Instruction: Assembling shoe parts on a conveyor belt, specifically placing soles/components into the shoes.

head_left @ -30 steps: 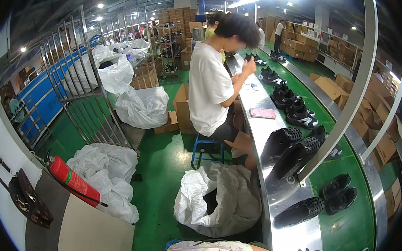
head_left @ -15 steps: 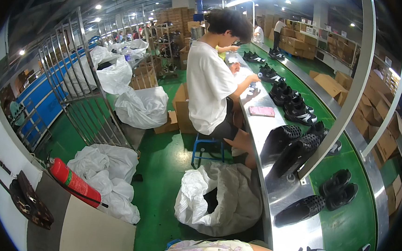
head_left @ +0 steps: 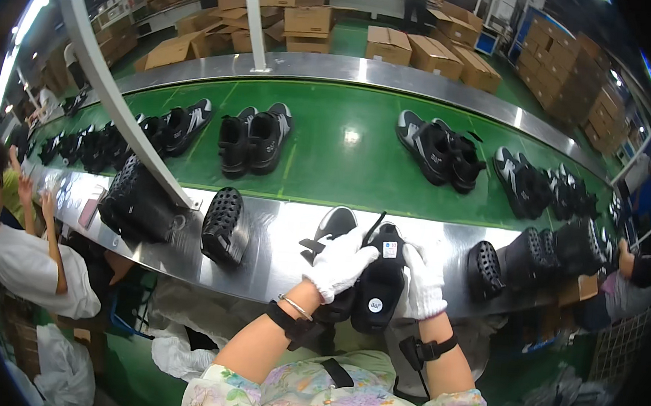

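Head view, looking down on a steel work ledge [head_left: 277, 252] beside a green conveyor belt [head_left: 344, 151]. Left hand [head_left: 340, 263] in a white glove, fingers curled over the upper side of a black sneaker [head_left: 378, 288] — gripping it. Right hand [head_left: 423, 279], also gloved, fingers closed against the shoe's right flank, clamped on it. Sneaker lying on the near edge of the ledge, between both hands, opening toward the belt, round white tags visible on its insole and tongue. A second black-and-white shoe [head_left: 333, 226] just beyond the left hand, touching the held one. Black perforated shoe lasts [head_left: 223, 224] standing on the ledge to the left — more at far right [head_left: 485, 268]. Pairs of black sneakers [head_left: 253, 134] spaced along the belt. Cardboard boxes [head_left: 308, 21] stacked at the far side. A seated co-worker in a white shirt [head_left: 30, 273] at far left.
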A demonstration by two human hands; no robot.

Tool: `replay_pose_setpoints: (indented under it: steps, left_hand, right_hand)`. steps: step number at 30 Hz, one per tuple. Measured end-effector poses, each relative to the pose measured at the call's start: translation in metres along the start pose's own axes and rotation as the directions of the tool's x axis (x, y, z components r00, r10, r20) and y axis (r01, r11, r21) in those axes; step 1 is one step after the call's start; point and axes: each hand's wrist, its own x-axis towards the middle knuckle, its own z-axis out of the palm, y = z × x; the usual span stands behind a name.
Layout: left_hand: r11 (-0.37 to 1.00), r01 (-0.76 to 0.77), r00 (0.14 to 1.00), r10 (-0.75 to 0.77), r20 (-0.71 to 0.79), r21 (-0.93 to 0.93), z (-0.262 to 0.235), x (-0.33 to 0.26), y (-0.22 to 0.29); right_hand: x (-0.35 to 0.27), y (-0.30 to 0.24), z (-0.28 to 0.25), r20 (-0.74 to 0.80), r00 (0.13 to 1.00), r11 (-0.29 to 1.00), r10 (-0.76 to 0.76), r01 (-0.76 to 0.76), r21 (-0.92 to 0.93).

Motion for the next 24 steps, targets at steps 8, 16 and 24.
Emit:
replay_pose_setpoints:
  steps: [8, 16, 24]
  left_hand:
    - [0.996, -0.085, 0.996, 0.085, -0.023, -0.012, 0.009, 0.0, -0.018]
    - [0.975, -0.049, 0.983, 0.085, 0.162, -0.215, 0.002, -0.004, 0.004]
    - [0.953, -0.289, 0.955, 0.293, -0.049, 0.088, 0.01, -0.005, 0.0]
  right_hand:
    - [-0.005, 0.004, -0.004, 0.036, 0.994, 0.991, 0.102, -0.105, 0.087]
    - [-0.015, 0.01, 0.001, 0.251, 0.904, 0.65, -0.345, 0.423, -0.632]
    - [-0.036, -0.01, -0.077, 0.355, 0.707, 0.063, -0.612, 0.491, -0.869]
